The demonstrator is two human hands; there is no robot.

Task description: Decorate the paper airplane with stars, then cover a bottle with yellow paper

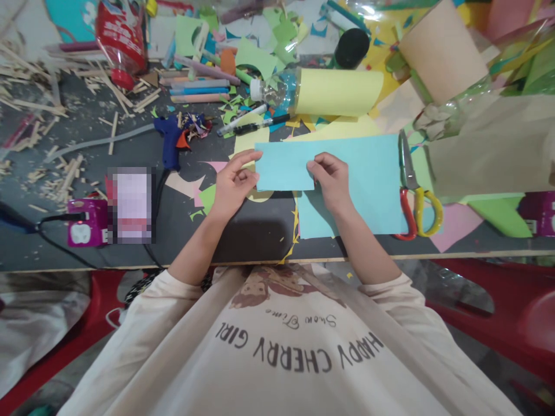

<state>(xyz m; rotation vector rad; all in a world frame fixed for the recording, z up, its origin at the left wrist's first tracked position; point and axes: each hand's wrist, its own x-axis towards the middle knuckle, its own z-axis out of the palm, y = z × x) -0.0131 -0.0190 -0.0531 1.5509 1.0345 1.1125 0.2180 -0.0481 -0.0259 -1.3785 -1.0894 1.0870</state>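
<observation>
Between my hands is a small light-blue paper rectangle, held level by its two short ends. My left hand pinches its left end between thumb and fingers. At the right end, my right hand grips the edge with thumb and curled fingers. Beneath that hand lies a larger light-blue sheet on the dark table. Scissors with one red and one yellow handle rest on the sheet's right edge, blades pointing away from me. Whether the small rectangle is folded or layered I cannot tell.
A blue glue gun lies to the left, its cord trailing toward the front edge. Behind my hands are a yellow-wrapped bottle, pens and paper scraps. Wooden sticks litter the left. A cardboard tube stands back right.
</observation>
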